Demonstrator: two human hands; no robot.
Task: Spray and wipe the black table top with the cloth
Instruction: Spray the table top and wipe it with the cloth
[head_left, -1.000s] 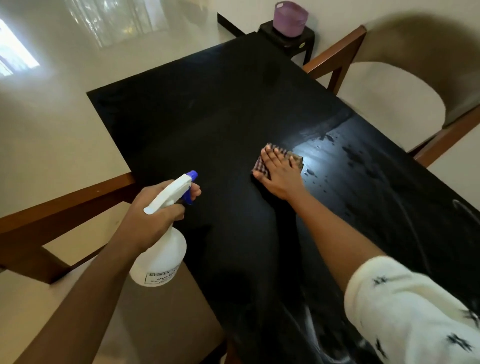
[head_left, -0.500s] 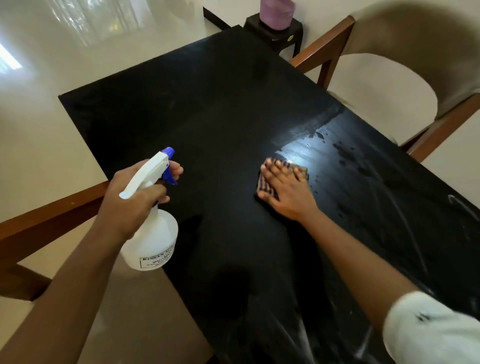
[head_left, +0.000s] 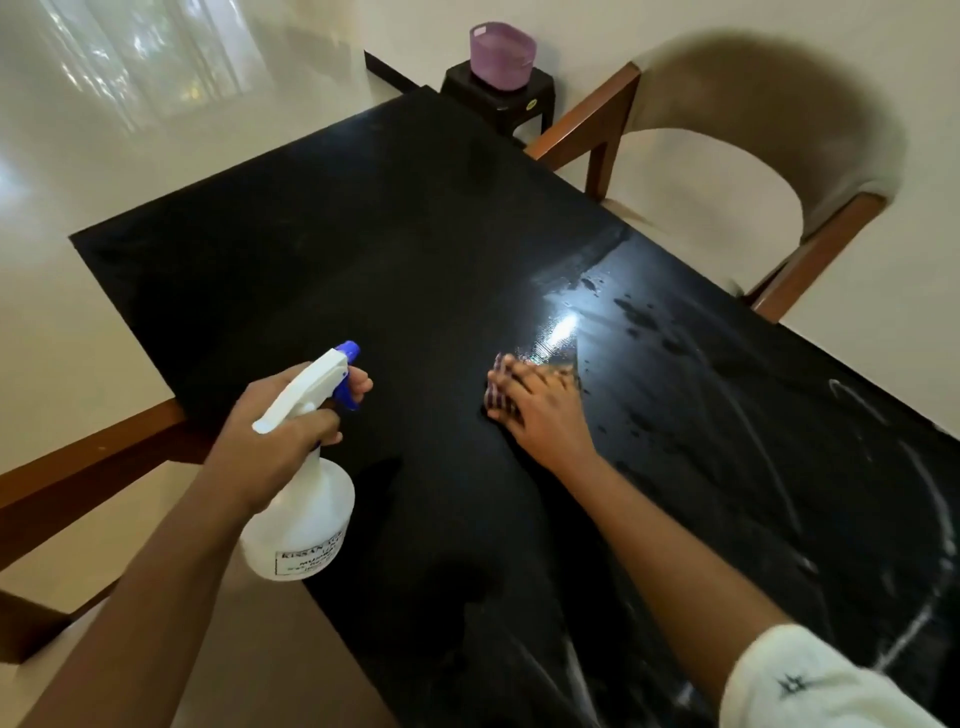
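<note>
Both hands are busy. At lower left of the frame the left hand (head_left: 270, 441) is wrapped closed around the neck of a white spray bottle (head_left: 301, 525), one finger hooked over the blue trigger, the blue nozzle aimed toward the middle of the frame; the bottle hangs just off the near left edge of the table, probably so it can be fired again without being set down. Near centre frame the right hand (head_left: 540, 410) lies flat, fingers spread and blurred, pressing a checked cloth (head_left: 496, 389) onto the surface; only the cloth's left edge peeps out from under the fingers. An open palm like this spreads pressure over the whole rag, which suits wiping.

From largest to smallest, the black tabletop (head_left: 363, 249) fills most of the view, running from upper centre to the lower right. Its right half shows wet droplets, a bright glare patch just above the cloth, and pale smear arcs at far right, while the left and far parts look dry and dull, so I judge the job partly done. A padded wooden chair (head_left: 753, 135) stands at upper right beside the table edge. At top centre a lilac basket (head_left: 501, 54) sits on a small black stool (head_left: 498, 98).
</note>
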